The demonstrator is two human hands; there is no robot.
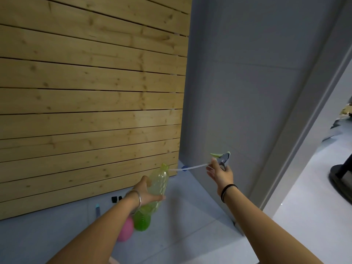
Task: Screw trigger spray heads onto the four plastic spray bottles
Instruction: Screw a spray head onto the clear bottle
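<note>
Head view: I see the left hand (146, 193) clasping the green bottle (159, 182) aloft, its neck tilted up and to the right. The right hand (221, 175) pinches the spray head (222, 159) — its dip tube (190, 167) points left, tip just beside the bottle's mouth. Open air lies between them — I'd feed the tube leftward along its own axis.

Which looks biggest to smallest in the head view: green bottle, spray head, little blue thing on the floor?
1. green bottle
2. spray head with its tube
3. blue thing; it seems to lie farther away, so its real size is unsure.
</note>
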